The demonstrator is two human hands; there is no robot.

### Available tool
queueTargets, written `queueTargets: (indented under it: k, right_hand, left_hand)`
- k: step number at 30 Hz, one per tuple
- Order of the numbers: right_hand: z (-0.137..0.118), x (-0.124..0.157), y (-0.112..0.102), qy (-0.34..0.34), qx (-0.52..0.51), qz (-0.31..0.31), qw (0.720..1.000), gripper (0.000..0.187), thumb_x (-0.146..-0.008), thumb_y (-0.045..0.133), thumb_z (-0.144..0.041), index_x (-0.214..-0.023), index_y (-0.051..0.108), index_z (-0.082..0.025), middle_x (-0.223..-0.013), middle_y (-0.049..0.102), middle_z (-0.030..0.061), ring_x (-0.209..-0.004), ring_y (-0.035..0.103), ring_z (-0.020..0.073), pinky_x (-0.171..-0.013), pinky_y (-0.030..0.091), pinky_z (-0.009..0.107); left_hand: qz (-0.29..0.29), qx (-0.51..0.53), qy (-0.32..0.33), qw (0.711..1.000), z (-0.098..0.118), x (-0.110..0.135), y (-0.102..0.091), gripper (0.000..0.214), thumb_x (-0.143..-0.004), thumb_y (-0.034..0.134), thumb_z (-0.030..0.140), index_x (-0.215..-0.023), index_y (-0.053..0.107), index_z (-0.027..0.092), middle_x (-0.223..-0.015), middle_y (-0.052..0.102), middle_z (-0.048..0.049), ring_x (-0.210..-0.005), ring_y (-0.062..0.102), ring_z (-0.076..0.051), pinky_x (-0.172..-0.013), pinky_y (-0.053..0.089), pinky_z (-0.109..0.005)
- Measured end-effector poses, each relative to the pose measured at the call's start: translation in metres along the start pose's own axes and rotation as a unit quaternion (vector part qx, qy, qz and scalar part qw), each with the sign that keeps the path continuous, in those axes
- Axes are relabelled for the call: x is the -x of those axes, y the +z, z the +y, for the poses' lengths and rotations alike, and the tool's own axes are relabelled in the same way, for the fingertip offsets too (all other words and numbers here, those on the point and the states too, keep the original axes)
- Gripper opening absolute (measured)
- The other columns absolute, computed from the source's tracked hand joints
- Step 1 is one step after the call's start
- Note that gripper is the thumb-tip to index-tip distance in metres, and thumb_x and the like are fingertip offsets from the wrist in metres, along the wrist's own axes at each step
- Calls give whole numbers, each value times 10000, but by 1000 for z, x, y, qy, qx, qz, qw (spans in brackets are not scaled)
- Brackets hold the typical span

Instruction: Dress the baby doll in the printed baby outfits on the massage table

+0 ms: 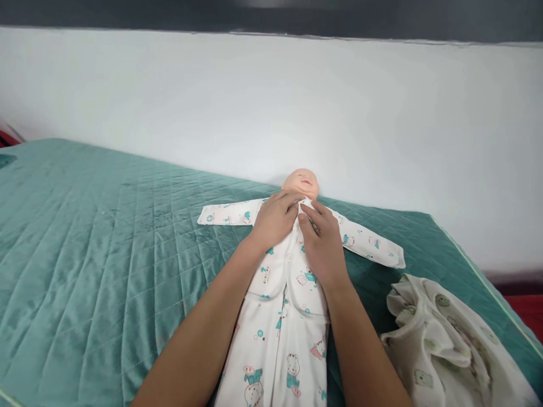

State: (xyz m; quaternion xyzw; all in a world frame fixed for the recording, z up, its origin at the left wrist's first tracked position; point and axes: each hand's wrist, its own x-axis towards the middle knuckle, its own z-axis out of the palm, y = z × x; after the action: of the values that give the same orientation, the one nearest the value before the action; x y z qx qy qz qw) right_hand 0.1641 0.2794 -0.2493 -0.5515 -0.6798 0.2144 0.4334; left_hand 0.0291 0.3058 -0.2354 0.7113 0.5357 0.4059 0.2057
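A baby doll [302, 182] lies on its back, its head nearest the wall. It wears a white baby jacket [278, 277] with teal and pink animal prints, both sleeves stretched out sideways, and matching pants [271, 350]. At the collar, my left hand [278, 217] has its fingers bent together on the jacket's front edge. My right hand [320, 234] pinches the opposite edge just below the neck, thumb and fingers close together. The fingertips of both hands nearly meet there. Whatever fastener lies between them is hidden by the fingers.
A teal quilted cover [106, 254] lies under the doll, its edge meeting a white wall [212, 102]. At the lower right, a crumpled pale cloth [449, 345] with greenish prints sits beside my right forearm. Something red [526, 314] shows past the right edge.
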Motion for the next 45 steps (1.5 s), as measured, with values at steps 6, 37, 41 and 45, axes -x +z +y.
queueTargets:
  k: [6,37,41,45]
  right_hand:
    - [4,-2,2,-21,-2,2,1000,395,-954,475,-436,-1275,665,-305,-1487,500,56,-1403,409,294,-1185,298,568]
    - [7,7,-4,-59,-120,35,990,121,-861,558,-334,-920,598,-236,-1322,613,53,-1287,522,219,-1171,329,463]
    - [12,24,-6,-100,-99,32,989,218,-883,572,-355,-1056,611,-228,-1387,579,78,-1335,493,222,-1189,315,470]
    - [14,44,-9,-108,-73,29,991,279,-905,580,-389,-1140,639,-251,-1463,521,67,-1397,438,218,-1215,294,469]
  left_hand:
    - [5,3,4,1000,1,1,0,387,-943,406,156,-1190,689,251,-1368,635,-1,-1287,545,-211,-1153,386,-379]
    - [61,78,67,993,-5,45,-7,193,-957,526,216,-1023,706,202,-1353,645,-60,-1331,522,-172,-1181,357,-347]
    - [57,81,81,992,-12,58,-6,231,-963,554,272,-1125,711,221,-1425,595,-65,-1375,481,-173,-1212,322,-360]
    - [44,100,78,991,-15,57,-7,215,-952,587,283,-1110,721,224,-1425,593,-71,-1375,481,-178,-1214,323,-363]
